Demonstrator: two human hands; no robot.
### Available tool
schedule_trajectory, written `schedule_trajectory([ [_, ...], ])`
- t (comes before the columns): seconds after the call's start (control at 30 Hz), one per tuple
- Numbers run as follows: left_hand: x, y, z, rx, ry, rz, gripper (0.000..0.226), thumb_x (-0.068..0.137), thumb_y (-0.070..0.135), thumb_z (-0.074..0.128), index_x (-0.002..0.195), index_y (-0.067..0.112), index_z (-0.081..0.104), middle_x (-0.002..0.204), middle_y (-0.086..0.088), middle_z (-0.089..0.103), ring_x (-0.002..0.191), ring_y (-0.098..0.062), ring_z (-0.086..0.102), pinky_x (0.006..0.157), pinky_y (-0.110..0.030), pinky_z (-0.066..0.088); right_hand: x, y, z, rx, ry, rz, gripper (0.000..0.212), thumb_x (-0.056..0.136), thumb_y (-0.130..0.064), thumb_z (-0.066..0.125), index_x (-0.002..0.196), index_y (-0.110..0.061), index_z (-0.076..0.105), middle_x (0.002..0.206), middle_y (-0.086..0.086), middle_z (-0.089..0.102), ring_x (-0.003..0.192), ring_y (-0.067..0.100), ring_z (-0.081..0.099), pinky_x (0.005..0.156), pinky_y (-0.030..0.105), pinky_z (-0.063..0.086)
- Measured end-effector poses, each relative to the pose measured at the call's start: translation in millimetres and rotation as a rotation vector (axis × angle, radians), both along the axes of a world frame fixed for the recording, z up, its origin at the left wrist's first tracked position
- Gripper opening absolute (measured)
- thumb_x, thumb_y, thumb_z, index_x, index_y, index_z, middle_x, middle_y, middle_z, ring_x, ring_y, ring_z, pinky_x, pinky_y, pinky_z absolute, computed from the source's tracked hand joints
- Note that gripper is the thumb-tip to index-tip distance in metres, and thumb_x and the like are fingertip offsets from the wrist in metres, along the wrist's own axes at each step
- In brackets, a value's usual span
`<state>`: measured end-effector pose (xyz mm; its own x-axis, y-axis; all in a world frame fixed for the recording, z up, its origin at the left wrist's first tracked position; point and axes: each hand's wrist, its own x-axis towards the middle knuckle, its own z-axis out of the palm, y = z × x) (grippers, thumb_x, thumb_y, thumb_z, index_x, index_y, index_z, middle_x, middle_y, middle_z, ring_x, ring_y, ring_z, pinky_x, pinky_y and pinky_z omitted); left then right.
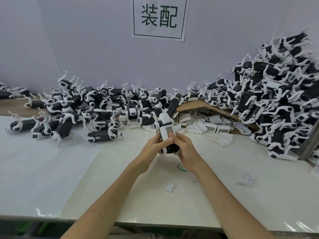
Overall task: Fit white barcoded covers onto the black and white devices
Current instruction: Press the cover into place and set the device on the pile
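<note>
Curled round one device (164,125), the left grip (154,145) and right grip (185,149) hold it from either side just above the desk (120,178). Both thumbs press on the near end of a white cover (168,131) that lies on the device. The device's long axis runs away from the person and tilts up. Its white end points toward the wall and its black end sits low between the palms. The barcode face of the cover looks up at the camera.

Behind the grips and to the right, one cardboard box (189,105) lies on its side. It holds loose covers (212,125), and more spill out onto the desk; they are too many to count. Heaps of devices, also past counting, lie behind the grips to the left (77,109) and rise higher to the right (276,100). Nearer the person than the grips lie one small white part (170,187), one green wire (181,167) and one white leg piece (247,178).
</note>
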<state>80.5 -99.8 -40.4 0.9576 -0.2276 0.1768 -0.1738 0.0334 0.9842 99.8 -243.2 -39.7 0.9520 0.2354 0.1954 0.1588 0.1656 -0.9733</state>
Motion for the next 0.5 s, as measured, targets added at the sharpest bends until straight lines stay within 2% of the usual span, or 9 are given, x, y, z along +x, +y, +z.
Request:
schedule_trajectory([
  [0.1, 0.8, 1.2, -1.0, -0.007, -0.049, 0.046, 0.029, 0.098, 0.028, 0.064, 0.127, 0.029, 0.064, 0.121, 0.011, 0.072, 0.114, -0.004, 0.066, 0.086, -0.014, 0.049, 1.8, 4.2, -3.5, -0.05, -0.078, -0.168, 0.019, 0.099, -0.023, 0.061, 0.106, -0.008, 0.071, 0.083, 0.004, 0.074, 0.074, 0.007, 0.068, 0.062, 0.016, 0.049],
  [0.23, 3.3, 1.2, -2.6, 0.013, -0.093, 0.091, 0.039, 0.092, 0.013, 0.072, 0.122, 0.037, 0.063, 0.115, 0.006, 0.074, 0.104, -0.013, 0.071, 0.077, -0.019, 0.054, 4.1, 0.5, -3.2, -0.005, -0.06, -0.214, 0.021, 0.099, -0.024, 0.062, 0.107, -0.006, 0.069, 0.085, 0.004, 0.071, 0.071, 0.013, 0.068, 0.054, 0.019, 0.05],
  [0.4, 4.2, 1.4, -7.8, 0.051, -0.141, 0.09, 0.053, 0.09, -0.003, 0.068, 0.12, 0.042, 0.061, 0.103, 0.007, 0.077, 0.098, -0.013, 0.073, 0.077, -0.02, 0.055, 6.4, -0.7, -3.0, -0.036, -0.062, -0.211, 0.02, 0.099, -0.03, 0.061, 0.1, -0.011, 0.068, 0.08, -0.005, 0.072, 0.071, 0.005, 0.067, 0.055, 0.016, 0.049],
  [0.5, 5.6, 0.7, -9.5, 0.128, -0.174, 0.129, 0.058, 0.088, -0.006, 0.067, 0.121, 0.04, 0.061, 0.107, -0.003, 0.076, 0.096, -0.022, 0.073, 0.084, -0.033, 0.06, 7.4, 1.0, -6.0, -0.076, -0.068, -0.245, 0.016, 0.097, -0.033, 0.064, 0.095, -0.018, 0.068, 0.079, -0.008, 0.073, 0.074, 0.004, 0.069, 0.059, 0.018, 0.051],
])
